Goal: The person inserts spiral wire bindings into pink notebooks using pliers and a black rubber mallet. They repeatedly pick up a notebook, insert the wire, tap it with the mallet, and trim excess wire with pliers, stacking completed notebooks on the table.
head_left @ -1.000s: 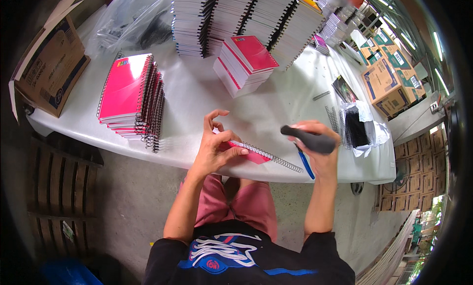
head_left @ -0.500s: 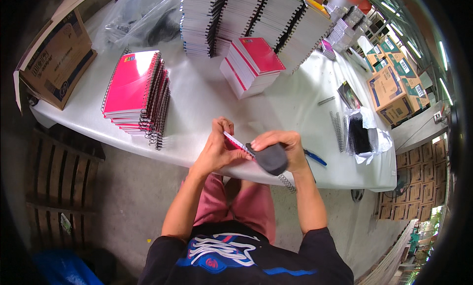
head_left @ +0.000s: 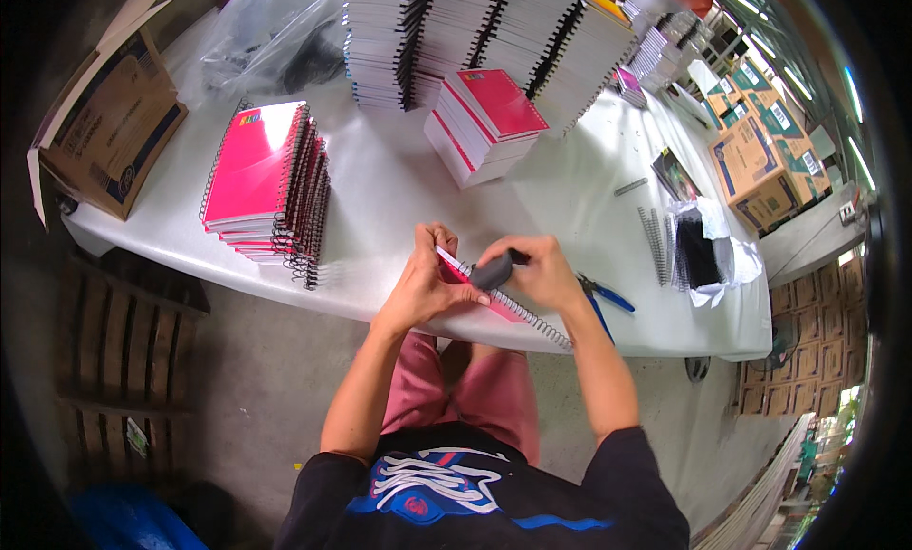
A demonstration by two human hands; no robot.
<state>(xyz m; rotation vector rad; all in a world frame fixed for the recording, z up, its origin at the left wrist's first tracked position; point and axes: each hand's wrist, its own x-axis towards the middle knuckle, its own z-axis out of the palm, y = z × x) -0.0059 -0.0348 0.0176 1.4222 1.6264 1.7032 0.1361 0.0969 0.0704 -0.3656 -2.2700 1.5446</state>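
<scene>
At the table's front edge my left hand (head_left: 424,282) pinches a notebook with a red cover (head_left: 505,309), tilted, its spine toward the right. A metal spiral coil (head_left: 541,330) runs along that spine and sticks out past its lower end. My right hand (head_left: 540,271) is wrapped round a dark grey tool with a rounded head (head_left: 491,273), which rests against the coil and spine. I cannot make out its exact kind. Blue-handled pliers (head_left: 608,295) lie beside my right forearm, partly hidden by it.
Spiral-bound red notebooks (head_left: 252,170) are piled on the left. A block of red-covered pages (head_left: 465,137) stands mid-table, before tall stacks of bound books (head_left: 451,37). Loose coils (head_left: 653,244) and a paper-wrapped coil bundle (head_left: 698,256) lie right. An open carton (head_left: 119,123) stands far left.
The grey tool has moved up and left along the spine and turned, uncovering more of the coil and red cover. My right hand has shifted left, and more of the pliers shows.
</scene>
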